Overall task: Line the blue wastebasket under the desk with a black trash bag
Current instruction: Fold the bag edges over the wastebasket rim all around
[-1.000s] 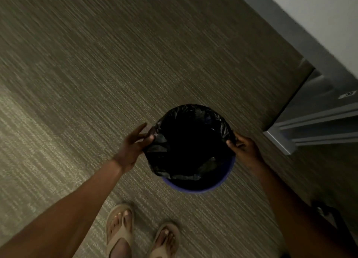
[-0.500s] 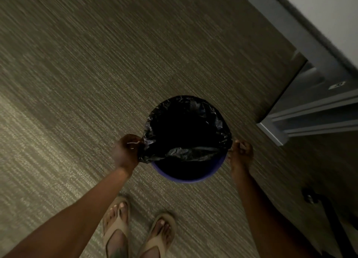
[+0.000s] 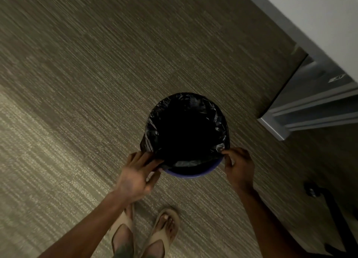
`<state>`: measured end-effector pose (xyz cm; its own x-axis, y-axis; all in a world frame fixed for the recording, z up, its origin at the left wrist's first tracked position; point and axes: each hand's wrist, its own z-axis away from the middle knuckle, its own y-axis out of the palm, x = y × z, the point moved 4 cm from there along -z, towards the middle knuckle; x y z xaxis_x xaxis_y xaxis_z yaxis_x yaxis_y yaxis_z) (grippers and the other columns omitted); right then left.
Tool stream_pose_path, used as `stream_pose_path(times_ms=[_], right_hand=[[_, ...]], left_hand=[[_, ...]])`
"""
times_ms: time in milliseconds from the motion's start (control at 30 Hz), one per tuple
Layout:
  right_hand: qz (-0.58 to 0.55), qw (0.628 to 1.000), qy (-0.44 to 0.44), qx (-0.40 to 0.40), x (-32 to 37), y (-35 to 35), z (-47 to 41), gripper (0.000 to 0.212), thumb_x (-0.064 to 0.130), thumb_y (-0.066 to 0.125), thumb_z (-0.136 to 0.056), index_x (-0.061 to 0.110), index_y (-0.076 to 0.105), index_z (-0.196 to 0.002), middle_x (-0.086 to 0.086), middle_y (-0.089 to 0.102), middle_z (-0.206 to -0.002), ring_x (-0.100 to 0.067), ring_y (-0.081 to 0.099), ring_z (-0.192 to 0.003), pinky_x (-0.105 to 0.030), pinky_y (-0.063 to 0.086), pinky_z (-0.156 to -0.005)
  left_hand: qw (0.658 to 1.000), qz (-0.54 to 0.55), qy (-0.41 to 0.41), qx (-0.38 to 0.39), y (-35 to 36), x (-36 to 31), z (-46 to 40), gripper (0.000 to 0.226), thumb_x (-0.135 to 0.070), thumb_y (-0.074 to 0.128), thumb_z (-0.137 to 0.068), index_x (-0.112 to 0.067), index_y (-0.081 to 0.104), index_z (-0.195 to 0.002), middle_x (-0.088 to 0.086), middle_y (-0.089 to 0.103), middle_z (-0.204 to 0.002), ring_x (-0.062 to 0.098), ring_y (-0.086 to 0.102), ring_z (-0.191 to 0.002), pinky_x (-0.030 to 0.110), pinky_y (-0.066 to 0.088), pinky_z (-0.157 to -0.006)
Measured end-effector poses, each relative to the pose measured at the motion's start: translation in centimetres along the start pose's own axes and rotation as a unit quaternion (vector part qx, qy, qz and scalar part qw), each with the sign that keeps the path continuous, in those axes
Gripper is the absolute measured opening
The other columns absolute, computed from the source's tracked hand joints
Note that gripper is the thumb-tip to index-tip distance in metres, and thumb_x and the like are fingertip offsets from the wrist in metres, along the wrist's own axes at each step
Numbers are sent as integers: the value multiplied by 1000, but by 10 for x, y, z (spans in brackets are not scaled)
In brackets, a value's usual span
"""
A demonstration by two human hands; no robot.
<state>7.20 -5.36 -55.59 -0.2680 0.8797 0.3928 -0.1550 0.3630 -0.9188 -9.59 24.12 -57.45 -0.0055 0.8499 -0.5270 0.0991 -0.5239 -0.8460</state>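
A: Bin (image 3: 190,174) on carpet (image 3: 77,83), bag (image 3: 155,125) cuffed except 6 o'clock; left hand (image 3: 135,178) and right hand (image 3: 239,168) pinch film there.
B: Risk: overstretching could tear it or pull the 12 o'clock cuff off.

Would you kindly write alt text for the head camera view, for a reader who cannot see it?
Seen from above, a person's left hand and right hand pinch the black trash bag at the near rim of a blue wastebasket standing on striped carpet. The bag covers the far rim; the near rim shows bare blue. Sandalled feet show below.
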Motion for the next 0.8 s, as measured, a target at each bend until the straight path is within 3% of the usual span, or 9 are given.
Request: stream_pose_path(times_ms=[100,200,300,467,567,667,800], right_hand=[[25,999,-17,9,-12,0,5,27,-7,76,-76,13,76,-95,-4,74,-100,-29,66,-95,-30,49,-76],[57,997,-43,41,-19,4,9,28,-9,76,-74,12,76,-93,-5,74,-107,-28,69,-99,-29,52,-79],[83,992,-71,70,-17,14,19,29,-10,80,-70,10,78,-92,-9,73,-115,-30,71,-105,-34,60,-77],[81,986,-33,143,-20,27,25,21,-4,76,-77,12,75,-91,-9,68,-129,-28,70,-110,-27,50,-76],[72,983,-67,155,-20,26,22,21,4,78,-77,17,77,-93,0,62,-139,-21,63,-123,-24,50,-77],[91,974,-137,159,-21,22,20,26,13,84,-74,21,79,-99,5,54,-144,-20,49,-139,-31,54,-91],[162,948,-154,226,-27,31,27,51,28,78,-81,20,69,-131,-9,52,-154,-35,35,-151,-52,45,-111]], left_hand=[[998,-38,-5,43,10,7,12,36,-41,74,-82,-19,78,-110,12,68,-119,37,68,-106,48,52,-90],[998,-59,9,30,16,10,16,19,-31,68,-88,-21,77,-101,13,67,-120,39,68,-105,49,50,-93],[999,-44,4,18,19,8,15,11,-22,75,-88,-20,76,-98,14,66,-122,38,68,-108,54,49,-99],[1000,1,-7,16,20,4,16,13,-14,79,-84,-17,77,-96,17,64,-120,35,69,-109,60,50,-105],[1000,14,-2,17,20,3,18,19,-9,80,-82,-17,77,-98,17,62,-122,32,63,-116,59,51,-106],[1000,-1,1,24,24,4,17,28,-5,79,-81,-17,78,-107,20,62,-124,36,63,-123,63,48,-108],[1000,1,1,30,29,2,16,34,-4,77,-83,-18,72,-114,22,56,-127,38,56,-129,68,44,-109]])
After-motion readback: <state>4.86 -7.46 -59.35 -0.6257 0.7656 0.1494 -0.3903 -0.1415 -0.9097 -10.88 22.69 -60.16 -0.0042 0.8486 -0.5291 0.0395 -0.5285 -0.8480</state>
